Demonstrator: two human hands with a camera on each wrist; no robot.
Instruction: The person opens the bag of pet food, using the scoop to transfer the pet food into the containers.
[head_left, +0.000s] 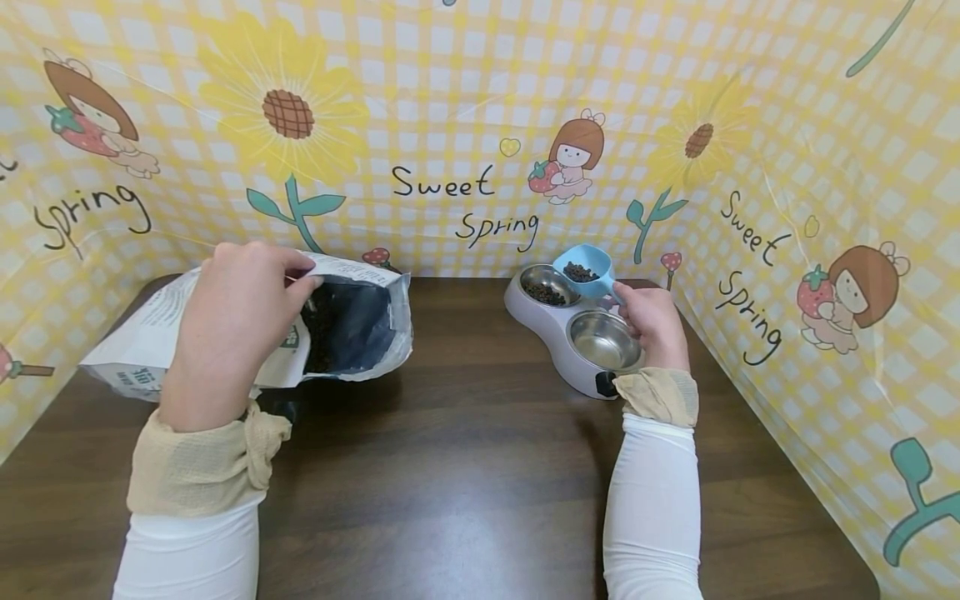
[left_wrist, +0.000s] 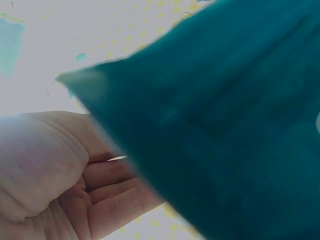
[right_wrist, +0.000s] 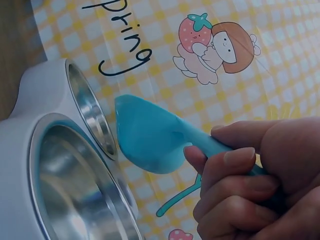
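Observation:
My left hand (head_left: 243, 312) pinches the upper edge of the mouth of a white bag (head_left: 168, 312), which lies on its side and gapes to the right. Dark kibble (head_left: 318, 329) shows inside the bag. In the left wrist view a blurred teal surface (left_wrist: 225, 125) covers part of the fingers. My right hand (head_left: 654, 321) grips the handle of a blue scoop (head_left: 596, 287), which carries some kibble. The scoop is above the back of a double pet bowl (head_left: 555, 333). The bowl's far steel dish (head_left: 536, 275) contains kibble; its near steel dish (head_left: 606, 337) shows bare metal.
A dark wooden table (head_left: 465, 483) lies under everything. Behind and to the right hangs a yellow checked cloth (head_left: 427, 108) with printed flowers and figures, close to the bowl and my right hand. A black patch (head_left: 606, 383) marks the bowl's front end.

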